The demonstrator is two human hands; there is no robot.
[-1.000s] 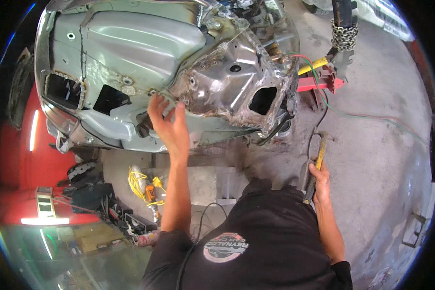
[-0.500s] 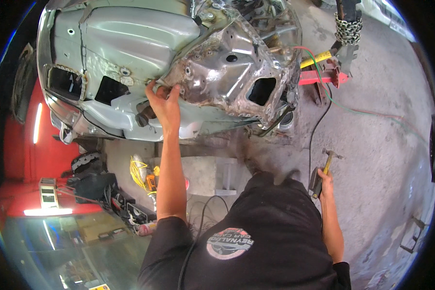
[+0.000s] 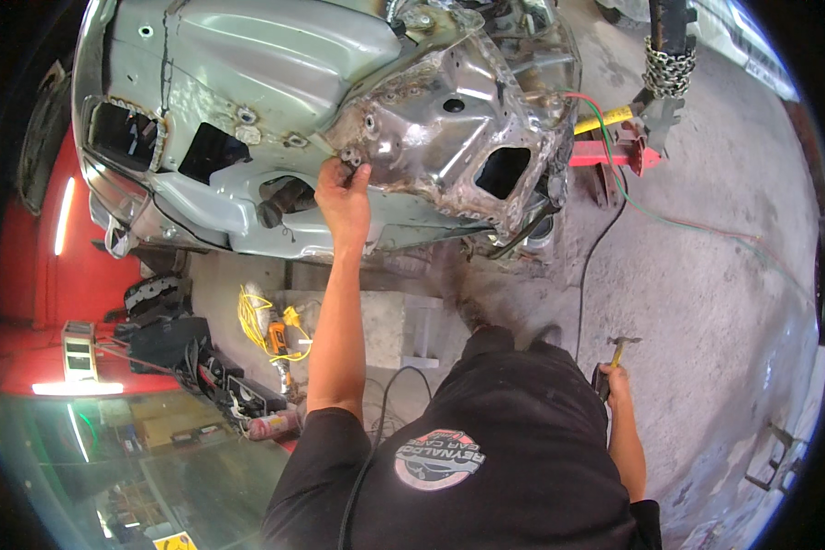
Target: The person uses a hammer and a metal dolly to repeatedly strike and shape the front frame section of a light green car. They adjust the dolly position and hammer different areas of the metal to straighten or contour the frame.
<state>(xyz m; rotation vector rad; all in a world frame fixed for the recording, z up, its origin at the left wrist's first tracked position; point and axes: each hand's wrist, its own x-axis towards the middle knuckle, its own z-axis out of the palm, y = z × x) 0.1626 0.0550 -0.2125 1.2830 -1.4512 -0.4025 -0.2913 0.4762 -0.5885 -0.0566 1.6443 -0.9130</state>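
The closed fingers of my left hand (image 3: 344, 202) are at the lower left edge of a bare, shiny metal panel (image 3: 412, 147), thumb to the right, by small round holes. This panel meets a grey-green car body (image 3: 275, 55) with cut openings and rough, burnt-looking seams. Whatever lies inside the curled fingers is hidden. Low at my right side, my right hand (image 3: 620, 390) is wrapped round the yellow handle of a hammer (image 3: 618, 354), its head pointing away from me. A dark object (image 3: 600, 380) shows beside that hand; its kind is unclear.
A red stand (image 3: 614, 156) and a chain-wrapped dark post (image 3: 667, 69) are at the far right. Red and green hoses (image 3: 669, 218) and a black cable (image 3: 588, 266) cross the floor. An orange power tool (image 3: 278, 339) with yellow cord lies left, near a grey block (image 3: 385, 321).
My left hand has shifted right along the panel edge, its fingers drawn in closer to the thumb. The right hand, with the hammer, is slightly lower in view. The whole view has shifted a little.
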